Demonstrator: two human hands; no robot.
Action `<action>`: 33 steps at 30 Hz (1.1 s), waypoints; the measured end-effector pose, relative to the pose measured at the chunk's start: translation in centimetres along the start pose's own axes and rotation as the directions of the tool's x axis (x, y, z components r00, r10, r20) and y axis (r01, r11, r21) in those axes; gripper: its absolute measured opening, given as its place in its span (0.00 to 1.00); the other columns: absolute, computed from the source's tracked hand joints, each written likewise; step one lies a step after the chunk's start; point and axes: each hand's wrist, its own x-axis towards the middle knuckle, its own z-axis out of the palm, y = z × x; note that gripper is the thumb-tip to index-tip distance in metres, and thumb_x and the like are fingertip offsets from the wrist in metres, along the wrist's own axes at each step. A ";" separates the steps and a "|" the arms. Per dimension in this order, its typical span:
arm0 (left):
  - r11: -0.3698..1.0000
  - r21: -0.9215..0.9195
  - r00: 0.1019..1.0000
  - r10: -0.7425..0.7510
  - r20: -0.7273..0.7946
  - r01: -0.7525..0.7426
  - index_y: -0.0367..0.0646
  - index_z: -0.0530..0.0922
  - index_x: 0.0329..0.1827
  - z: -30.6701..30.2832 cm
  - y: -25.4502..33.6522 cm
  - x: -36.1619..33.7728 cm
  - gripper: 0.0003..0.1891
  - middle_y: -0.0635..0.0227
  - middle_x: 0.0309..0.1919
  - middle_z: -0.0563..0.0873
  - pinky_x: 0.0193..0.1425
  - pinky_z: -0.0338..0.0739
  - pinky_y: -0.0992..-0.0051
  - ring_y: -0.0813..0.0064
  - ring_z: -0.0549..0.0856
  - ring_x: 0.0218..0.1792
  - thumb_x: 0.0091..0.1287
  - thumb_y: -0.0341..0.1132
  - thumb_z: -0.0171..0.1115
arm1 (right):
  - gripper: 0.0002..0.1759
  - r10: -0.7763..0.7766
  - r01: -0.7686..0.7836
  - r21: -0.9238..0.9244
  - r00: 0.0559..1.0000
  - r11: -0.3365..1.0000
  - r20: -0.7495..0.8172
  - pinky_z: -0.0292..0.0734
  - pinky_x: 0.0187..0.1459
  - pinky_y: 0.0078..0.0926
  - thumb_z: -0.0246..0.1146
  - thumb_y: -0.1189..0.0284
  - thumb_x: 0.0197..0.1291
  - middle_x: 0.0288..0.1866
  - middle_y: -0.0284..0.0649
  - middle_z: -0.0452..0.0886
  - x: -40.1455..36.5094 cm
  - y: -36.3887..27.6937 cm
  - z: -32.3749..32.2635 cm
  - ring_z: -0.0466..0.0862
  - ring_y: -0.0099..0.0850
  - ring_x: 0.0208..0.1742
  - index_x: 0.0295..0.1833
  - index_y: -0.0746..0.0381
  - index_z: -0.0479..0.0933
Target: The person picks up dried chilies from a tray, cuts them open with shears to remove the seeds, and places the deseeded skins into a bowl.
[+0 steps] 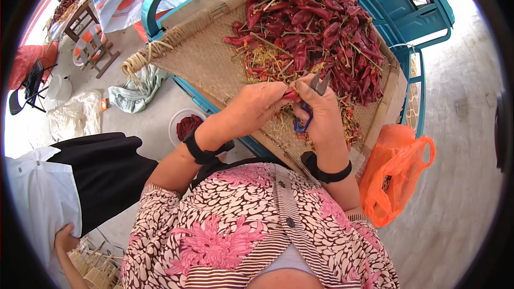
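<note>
Pinching a small red pepper [290, 95] between thumb and fingers, my left grip [258, 106] sits near the middle of the frame, just beside my right grip [321, 115]. My right fingers are curled around a pair of scissors [303, 118], the blue handle low in my palm and the dark blades poking up past my thumb toward the top of the frame. I cannot tell whether the right fingertips also press on the pepper. Both hands are above a woven tray [198, 72], which rests on a teal cart [393, 8]. A big heap of red peppers [316, 27] fills the tray's upper part, with yellow bits [261, 56] scattered along the heap's lower left edge. An orange bag [393, 179] hangs by the tray at right. Left of centre, below the tray, a white bucket [172, 130] holds more dark red pieces. At lower left stands another person in a white shirt [45, 192] and black skirt [101, 168].
</note>
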 end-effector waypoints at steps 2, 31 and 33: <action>1.000 0.012 0.999 0.017 0.034 -0.017 0.37 0.72 0.44 -0.5 0.1 0.0 0.07 0.54 0.30 0.74 0.36 0.71 0.59 0.49 0.76 0.34 0.66 0.28 0.59 | 0.10 0.092 -0.099 0.134 0.994 0.986 0.056 0.62 0.20 0.14 0.68 0.68 0.62 0.29 0.33 0.74 0.4 0.2 -0.5 0.68 0.18 0.22 0.40 0.64 0.77; 0.426 -0.778 0.685 -0.728 0.007 0.461 0.41 0.71 0.46 3.0 1.3 0.3 0.07 0.75 0.23 0.70 0.26 0.65 0.79 0.84 0.68 0.23 0.77 0.35 0.50 | 0.11 -0.741 0.583 -0.806 0.495 -0.102 0.453 0.77 0.36 0.27 0.68 0.82 0.47 0.39 0.35 0.83 1.0 3.0 0.5 0.81 0.33 0.38 0.37 0.60 0.79; 0.265 -0.839 0.678 -0.718 0.157 0.475 0.44 0.70 0.45 2.9 0.9 -0.1 0.07 0.79 0.24 0.69 0.22 0.56 0.84 0.89 0.64 0.21 0.78 0.38 0.49 | 0.12 -0.702 0.594 -0.792 0.503 -0.143 0.504 0.77 0.36 0.28 0.68 0.82 0.44 0.39 0.36 0.83 1.4 2.9 0.0 0.81 0.35 0.38 0.36 0.60 0.78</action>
